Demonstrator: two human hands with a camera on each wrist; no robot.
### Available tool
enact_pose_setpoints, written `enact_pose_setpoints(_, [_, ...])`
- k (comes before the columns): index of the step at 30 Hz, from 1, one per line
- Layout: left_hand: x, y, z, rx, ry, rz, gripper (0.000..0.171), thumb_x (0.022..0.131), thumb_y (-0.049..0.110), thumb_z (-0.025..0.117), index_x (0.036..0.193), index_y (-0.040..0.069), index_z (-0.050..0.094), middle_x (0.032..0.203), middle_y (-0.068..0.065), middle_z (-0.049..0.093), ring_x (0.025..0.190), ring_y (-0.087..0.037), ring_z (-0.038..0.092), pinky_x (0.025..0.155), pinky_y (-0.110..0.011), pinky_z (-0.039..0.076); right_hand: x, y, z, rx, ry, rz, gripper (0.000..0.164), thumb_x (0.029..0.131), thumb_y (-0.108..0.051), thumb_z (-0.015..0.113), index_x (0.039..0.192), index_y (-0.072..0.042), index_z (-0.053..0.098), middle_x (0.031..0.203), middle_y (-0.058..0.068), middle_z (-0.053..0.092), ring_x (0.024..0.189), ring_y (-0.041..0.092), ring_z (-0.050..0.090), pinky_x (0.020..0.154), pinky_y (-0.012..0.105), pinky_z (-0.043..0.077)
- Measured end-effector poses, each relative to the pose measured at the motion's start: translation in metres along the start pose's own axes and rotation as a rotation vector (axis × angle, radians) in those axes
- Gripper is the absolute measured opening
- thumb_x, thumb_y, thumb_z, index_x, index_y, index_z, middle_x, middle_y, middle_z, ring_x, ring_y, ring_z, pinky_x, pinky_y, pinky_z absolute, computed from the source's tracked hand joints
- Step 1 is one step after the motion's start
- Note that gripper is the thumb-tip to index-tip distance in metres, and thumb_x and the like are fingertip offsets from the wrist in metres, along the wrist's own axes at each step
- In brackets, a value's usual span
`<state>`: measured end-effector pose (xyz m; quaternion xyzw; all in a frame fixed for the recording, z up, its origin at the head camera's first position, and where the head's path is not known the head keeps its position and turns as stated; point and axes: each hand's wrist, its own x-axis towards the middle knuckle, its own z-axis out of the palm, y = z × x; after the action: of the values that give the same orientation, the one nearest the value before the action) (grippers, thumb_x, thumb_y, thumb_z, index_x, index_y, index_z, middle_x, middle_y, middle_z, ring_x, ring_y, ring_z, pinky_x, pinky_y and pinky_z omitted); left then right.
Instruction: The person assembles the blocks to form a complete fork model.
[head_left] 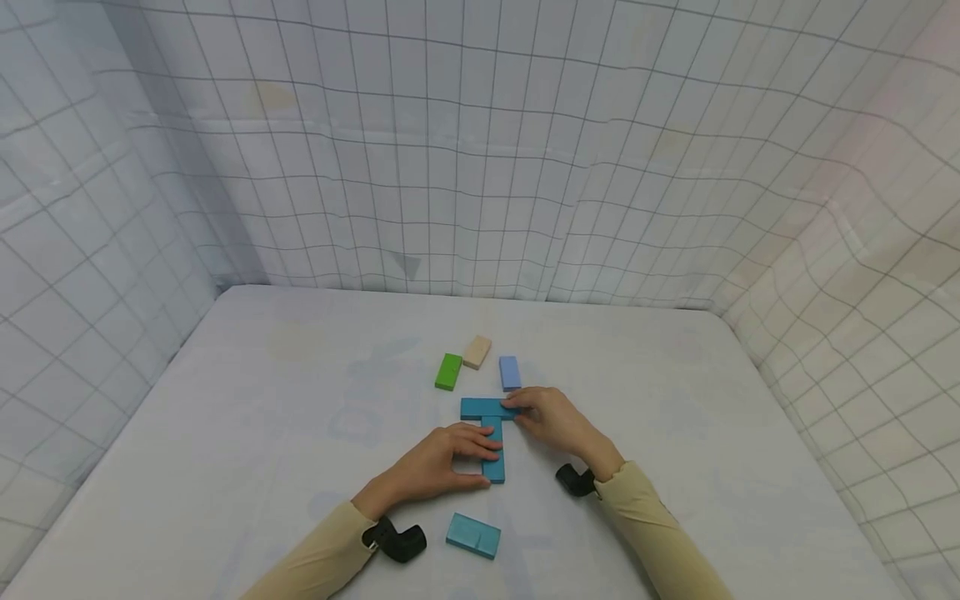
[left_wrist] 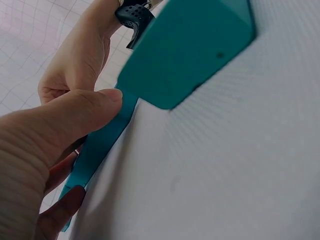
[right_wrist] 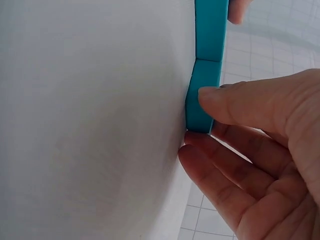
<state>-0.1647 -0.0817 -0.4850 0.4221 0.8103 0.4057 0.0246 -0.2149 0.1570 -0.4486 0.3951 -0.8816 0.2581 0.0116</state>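
Two long flat teal blocks meet in a T shape on the table: a crossbar block (head_left: pixel 477 408) and a stem block (head_left: pixel 492 472). From the left, my left hand (head_left: pixel 442 462) holds the stem, its thumb (left_wrist: pixel 95 110) at the near part and its fingers lying over the top and far part. My right hand (head_left: pixel 551 421) pinches the crossbar's right end between thumb (right_wrist: pixel 220 102) and fingers. Closer to me lies a separate teal block (head_left: pixel 473 536), which looms large in the left wrist view.
Beyond the T are a green block (head_left: pixel 448 372), a beige wooden block (head_left: pixel 477 352) and a light blue block (head_left: pixel 510 373). A pale cloth covers the table (head_left: pixel 300 375). Gridded white curtains (head_left: pixel 480 167) hang at the back and both sides.
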Motion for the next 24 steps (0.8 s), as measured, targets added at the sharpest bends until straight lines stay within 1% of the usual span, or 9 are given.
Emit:
enact_pose_setpoints(5, [0.0004, 0.0008, 0.0004, -0.005, -0.002, -0.010, 0.038, 0.081, 0.028, 0.077, 0.115, 0.011, 0.070, 0.124, 0.010, 0.059, 0.128, -0.011, 0.041, 0.107, -0.034, 0.030, -0.0011, 0.0023, 0.0004, 0.007, -0.001, -0.006, 0.027, 0.084, 0.003, 0.068, 0.111, 0.001, 0.069, 0.113, 0.012, 0.065, 0.111, 0.028, 0.058, 0.093, 0.041, 0.045])
enact_pose_setpoints(12, [0.0007, 0.0028, -0.0009, -0.007, -0.007, -0.019, 0.037, 0.081, 0.027, 0.077, 0.114, 0.011, 0.070, 0.124, 0.009, 0.059, 0.128, -0.011, 0.041, 0.107, -0.034, 0.030, -0.0013, 0.0048, 0.0018, -0.019, 0.041, -0.076, 0.026, 0.082, 0.006, 0.069, 0.108, 0.004, 0.069, 0.110, 0.014, 0.066, 0.107, 0.029, 0.060, 0.089, 0.040, 0.048])
enact_pose_setpoints(18, [0.0006, 0.0036, -0.0016, -0.009, 0.002, -0.027, 0.035, 0.082, 0.027, 0.076, 0.114, 0.012, 0.071, 0.123, 0.009, 0.060, 0.128, -0.010, 0.041, 0.107, -0.034, 0.031, -0.0002, 0.0031, -0.0001, 0.003, 0.011, -0.044, 0.027, 0.083, 0.005, 0.068, 0.110, 0.002, 0.069, 0.112, 0.014, 0.065, 0.108, 0.029, 0.059, 0.091, 0.041, 0.047])
enact_pose_setpoints(24, [-0.0002, 0.0040, -0.0015, 0.011, 0.007, -0.031, 0.029, 0.089, 0.029, 0.069, 0.113, 0.014, 0.071, 0.124, 0.009, 0.059, 0.128, -0.011, 0.041, 0.107, -0.034, 0.030, -0.0005, 0.0021, -0.0001, -0.015, -0.007, -0.026, 0.027, 0.084, 0.003, 0.069, 0.111, 0.001, 0.068, 0.113, 0.013, 0.065, 0.109, 0.028, 0.059, 0.091, 0.038, 0.047])
